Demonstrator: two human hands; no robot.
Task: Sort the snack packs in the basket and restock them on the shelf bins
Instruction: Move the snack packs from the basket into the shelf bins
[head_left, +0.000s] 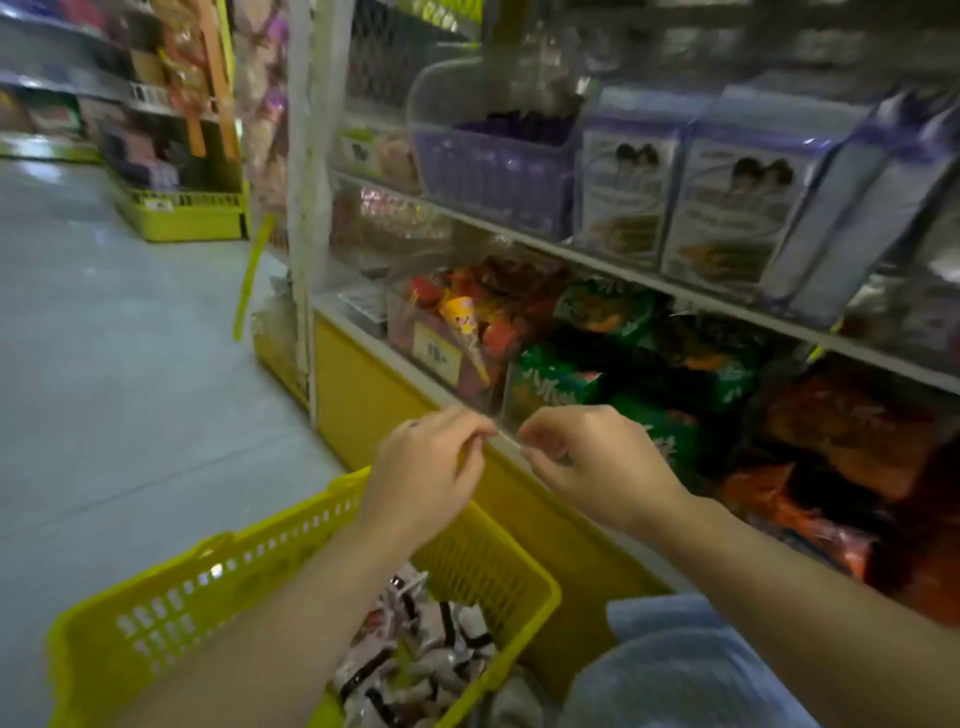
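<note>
Lower middle of the frame, your left hand (427, 467) and right hand (592, 457) meet just in front of the bottom shelf's lip. Both have the fingers curled in, thumb against forefinger, pinching the two ends of a thin pale strip (506, 439) that runs between them; the blur hides what that strip is. Under your left forearm, in the lower left, the yellow basket (182, 608) sits close beside the shelf unit, and the snack packs (431, 649), white with black and pink markings, lie heaped inside it. Just right of it, pale blue fabric (675, 654) fills the bottom edge.

Behind your hands a yellow base panel (384, 395) runs under the lowest shelf. On that shelf, a clear bin (452, 312) at centre holds red and orange packets and carries a yellow price tag (436, 356). Green packets (597, 374) lie stacked just to its right, and orange packets (841, 447) pile up further right. A white shelf board (649, 280) crosses above them, bearing a purple basket (493, 171) and, beside it to the right, pale lilac boxes (727, 208) standing upright. A white post (306, 208) marks the unit's left end.

At the left of the frame, grey floor (119, 338) stretches back along the aisle to a yellow display bin (182, 218) in the upper left, with more stocked shelves behind it, all blurred.
</note>
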